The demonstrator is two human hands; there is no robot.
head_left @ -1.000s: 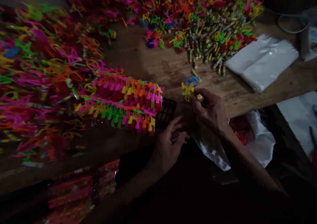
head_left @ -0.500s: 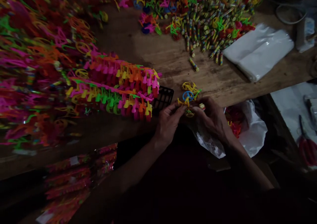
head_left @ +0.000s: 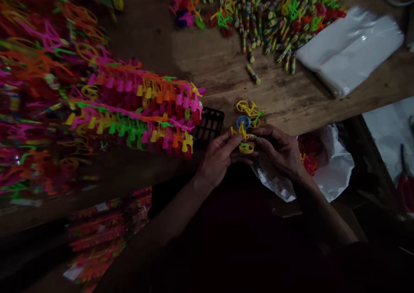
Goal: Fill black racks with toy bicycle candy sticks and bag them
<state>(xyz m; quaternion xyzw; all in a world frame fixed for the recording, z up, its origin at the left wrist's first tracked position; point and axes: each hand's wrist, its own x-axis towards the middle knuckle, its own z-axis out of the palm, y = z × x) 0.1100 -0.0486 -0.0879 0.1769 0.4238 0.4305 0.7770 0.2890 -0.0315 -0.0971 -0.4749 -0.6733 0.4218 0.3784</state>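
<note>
Near the table's front edge, my left hand pinches a small plastic toy bicycle, yellow with a blue wheel. Close against it on the right, the fingers of my right hand are closed on a small patterned tube, whose end meets the toy's frame. Just beyond my fingertips lies another yellow toy bicycle with a green part. To the left, rows of colourful toy bicycles stand on a black grid rack, partly covering it.
A heap of patterned tubes lies at the back, with one loose tube in front. White plastic bags are stacked to the right. A white sack holds red pieces. Mixed toys cover the left; red-handled scissors lie far right.
My right hand has turned the tube from pointing outward to lying against the toy bicycle in my left hand. The view has shifted slightly.
</note>
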